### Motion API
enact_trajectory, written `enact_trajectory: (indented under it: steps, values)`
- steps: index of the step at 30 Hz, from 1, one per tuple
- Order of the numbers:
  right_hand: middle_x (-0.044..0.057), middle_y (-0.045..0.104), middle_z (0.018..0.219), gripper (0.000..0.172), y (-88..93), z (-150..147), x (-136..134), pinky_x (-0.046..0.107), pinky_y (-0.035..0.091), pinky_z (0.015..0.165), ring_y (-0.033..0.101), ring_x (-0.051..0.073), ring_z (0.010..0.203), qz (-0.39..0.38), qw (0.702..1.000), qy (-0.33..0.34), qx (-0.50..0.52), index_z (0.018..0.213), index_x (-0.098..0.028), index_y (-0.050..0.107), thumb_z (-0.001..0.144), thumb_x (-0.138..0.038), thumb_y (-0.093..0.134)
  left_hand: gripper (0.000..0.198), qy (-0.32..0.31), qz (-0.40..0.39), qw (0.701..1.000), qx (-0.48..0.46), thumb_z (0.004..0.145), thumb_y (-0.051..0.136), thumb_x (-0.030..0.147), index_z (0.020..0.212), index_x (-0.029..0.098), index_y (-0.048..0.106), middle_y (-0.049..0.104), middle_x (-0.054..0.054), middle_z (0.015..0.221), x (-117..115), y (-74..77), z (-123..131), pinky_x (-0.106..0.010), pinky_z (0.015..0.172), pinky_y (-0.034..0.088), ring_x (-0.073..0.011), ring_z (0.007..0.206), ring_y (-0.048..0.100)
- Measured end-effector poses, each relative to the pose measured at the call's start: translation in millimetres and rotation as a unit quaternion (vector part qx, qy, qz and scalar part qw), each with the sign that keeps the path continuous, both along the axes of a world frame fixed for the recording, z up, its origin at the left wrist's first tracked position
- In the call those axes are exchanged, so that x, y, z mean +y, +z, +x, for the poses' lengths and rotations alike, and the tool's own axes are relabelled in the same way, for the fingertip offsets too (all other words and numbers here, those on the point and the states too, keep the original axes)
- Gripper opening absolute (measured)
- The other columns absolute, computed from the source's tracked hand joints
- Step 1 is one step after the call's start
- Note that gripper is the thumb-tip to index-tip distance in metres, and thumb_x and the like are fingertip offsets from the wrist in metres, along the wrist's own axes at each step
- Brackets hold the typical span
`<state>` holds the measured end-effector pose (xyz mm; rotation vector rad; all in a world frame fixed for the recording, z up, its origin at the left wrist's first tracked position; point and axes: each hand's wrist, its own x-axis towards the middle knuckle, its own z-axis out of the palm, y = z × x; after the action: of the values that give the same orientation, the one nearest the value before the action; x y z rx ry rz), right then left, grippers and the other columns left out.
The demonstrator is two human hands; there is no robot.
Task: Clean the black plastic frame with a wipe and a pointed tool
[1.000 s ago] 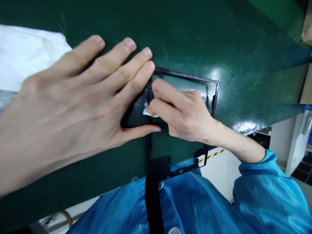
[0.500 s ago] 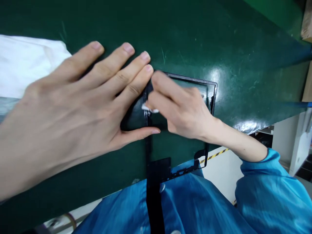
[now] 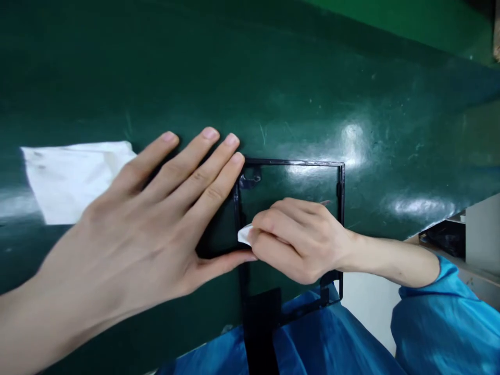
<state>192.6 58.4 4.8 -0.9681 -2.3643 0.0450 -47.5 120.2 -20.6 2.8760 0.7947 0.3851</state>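
Observation:
A thin black rectangular frame (image 3: pixel 292 162) lies on the green table, its near edge reaching over the table's front edge toward my body. My left hand (image 3: pixel 160 208) is spread flat, with fingertips and thumb against the frame's left bar. My right hand (image 3: pixel 299 237) is closed in a pinch on a small white cloth (image 3: pixel 245 235), held inside the frame close to the left bar and by my left thumb tip. A wide dark flap (image 3: pixel 260 323) hangs from the frame's near left corner over my blue sleeve-coloured clothing. My fingers hide part of the left bar.
A folded white cloth (image 3: pixel 74 182) lies on the green table (image 3: pixel 195 62), left of and partly behind my left hand. The table's front edge runs slantwise by my body. Below it at the right are a dark bag-like thing (image 3: pixel 443 239) and a pale panel (image 3: pixel 482 229).
My right hand has moved along the frame's left bar toward my body, still pinching the cloth. My left hand stays on the frame. The whole view has shifted, so things sit lower.

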Motion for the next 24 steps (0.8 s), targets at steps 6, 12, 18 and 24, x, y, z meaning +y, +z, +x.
enact_trajectory:
  steps: [6,12,18,24]
  values:
    - [0.007,0.078,0.091,0.018,2.2,2.5,-2.3,0.030,0.057,0.069,0.065,0.016,0.077,-0.035,0.998,-0.012,0.047,0.090,-0.015,0.070,0.105,-0.008,0.062,0.089,0.013,-0.003,1.000,0.008,0.104,0.031,0.057,0.175,0.005,0.021,0.018,-0.007,0.192,-5.0,4.4,2.6,-0.032,0.159,0.001,-0.0197,0.185,0.011]
    - [0.006,0.074,0.086,0.022,3.7,2.7,0.0,0.027,0.052,0.062,0.058,0.015,0.073,-0.019,0.997,-0.055,0.050,0.085,-0.018,0.067,0.098,-0.001,0.059,0.089,0.021,-0.011,1.000,0.006,0.104,0.030,0.060,0.175,0.006,0.023,0.020,-0.007,0.192,-7.3,5.4,4.2,-0.032,0.160,0.001,-0.0196,0.185,0.013]
    - [0.012,0.072,0.092,0.018,6.7,1.6,4.7,0.033,0.058,0.068,0.063,0.019,0.082,-0.074,0.993,-0.078,0.040,0.093,-0.010,0.070,0.103,-0.025,0.067,0.096,0.027,-0.005,1.000,0.007,0.103,0.026,0.072,0.176,0.009,0.022,0.021,-0.005,0.191,-6.4,4.5,2.3,-0.033,0.159,0.003,-0.0213,0.184,0.016]
    - [0.002,0.073,0.089,0.008,5.5,2.1,5.5,0.028,0.060,0.072,0.065,0.014,0.081,-0.078,0.994,-0.071,0.021,0.100,-0.015,0.067,0.102,-0.009,0.071,0.101,0.019,0.005,1.000,0.004,0.102,0.023,0.076,0.175,0.006,0.024,0.023,-0.009,0.191,-4.8,2.4,3.8,-0.032,0.159,0.001,-0.0219,0.184,0.014]
